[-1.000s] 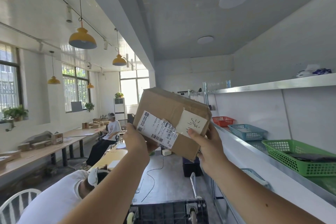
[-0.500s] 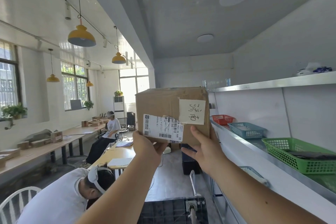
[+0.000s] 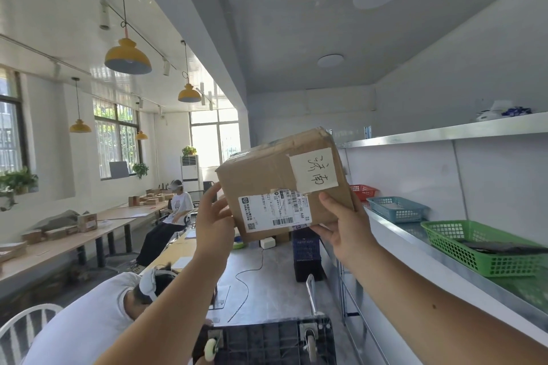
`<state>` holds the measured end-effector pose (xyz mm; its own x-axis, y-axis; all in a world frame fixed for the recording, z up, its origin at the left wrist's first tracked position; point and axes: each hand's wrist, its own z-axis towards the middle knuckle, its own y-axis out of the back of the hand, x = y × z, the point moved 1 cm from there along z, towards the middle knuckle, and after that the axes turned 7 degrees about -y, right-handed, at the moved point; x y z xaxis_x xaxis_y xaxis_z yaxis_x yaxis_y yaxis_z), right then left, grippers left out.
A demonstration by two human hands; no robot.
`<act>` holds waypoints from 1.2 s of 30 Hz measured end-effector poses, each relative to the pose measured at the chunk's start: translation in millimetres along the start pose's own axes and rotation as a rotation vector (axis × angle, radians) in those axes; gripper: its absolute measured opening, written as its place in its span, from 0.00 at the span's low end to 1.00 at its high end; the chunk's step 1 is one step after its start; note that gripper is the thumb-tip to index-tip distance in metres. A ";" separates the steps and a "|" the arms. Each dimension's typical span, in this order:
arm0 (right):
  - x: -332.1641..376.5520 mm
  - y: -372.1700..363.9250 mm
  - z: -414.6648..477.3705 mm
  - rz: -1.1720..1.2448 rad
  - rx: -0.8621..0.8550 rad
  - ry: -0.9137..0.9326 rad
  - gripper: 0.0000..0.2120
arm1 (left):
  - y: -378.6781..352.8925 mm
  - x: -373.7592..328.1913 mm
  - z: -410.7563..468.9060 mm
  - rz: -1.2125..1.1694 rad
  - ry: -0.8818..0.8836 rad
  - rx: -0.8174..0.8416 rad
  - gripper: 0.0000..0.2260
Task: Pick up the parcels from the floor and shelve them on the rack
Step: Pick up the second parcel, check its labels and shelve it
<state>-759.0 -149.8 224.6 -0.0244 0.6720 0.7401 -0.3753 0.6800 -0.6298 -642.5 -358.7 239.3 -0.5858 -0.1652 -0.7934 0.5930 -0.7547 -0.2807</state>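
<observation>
I hold a brown cardboard parcel (image 3: 267,175) up at chest height in both hands. It bears a white shipping label and a cream note with handwriting. My left hand (image 3: 213,216) grips its left lower edge. My right hand (image 3: 341,225) supports its right lower corner from below. The parcel is tilted, right side higher. The metal rack (image 3: 415,234) runs along the right wall, its middle shelf just right of the parcel and its upper shelf (image 3: 444,132) above.
On the middle shelf stand a red basket (image 3: 363,191), a blue basket (image 3: 397,209) and a green basket (image 3: 486,246). An upturned black trolley (image 3: 267,341) lies below. A person in white (image 3: 98,320) sits at lower left; another (image 3: 175,210) sits at the far tables.
The parcel has turned from a left-up tilt through level to a right-up tilt and moved right toward the rack. My right hand shifted under its right corner.
</observation>
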 end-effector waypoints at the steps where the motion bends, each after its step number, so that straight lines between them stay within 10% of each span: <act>1: 1.3 -1.6 -0.3 0.003 -0.011 0.005 0.36 | 0.8 -4.5 0.5 -0.004 0.004 0.013 0.38; 7: 5.6 -11.2 -2.3 0.062 -0.100 0.022 0.27 | -2.9 -27.1 2.5 -0.058 0.097 -0.012 0.13; 13: 7.3 -29.9 -6.1 0.035 -0.070 -0.037 0.19 | -8.1 -28.7 -4.9 -0.100 0.280 0.009 0.38; 23: 24.3 -42.9 -14.8 0.129 0.151 -0.080 0.22 | -18.0 -14.7 -3.7 -0.331 0.542 0.095 0.46; 36: 50.0 -38.3 -5.6 -0.019 0.136 -0.120 0.30 | -20.0 -13.6 -14.7 -0.303 0.202 0.116 0.22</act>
<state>-740.7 -140.6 284.4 -0.1235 0.6142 0.7794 -0.4984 0.6408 -0.5839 -638.2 -332.1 247.9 -0.5972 0.1963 -0.7777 0.3367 -0.8187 -0.4652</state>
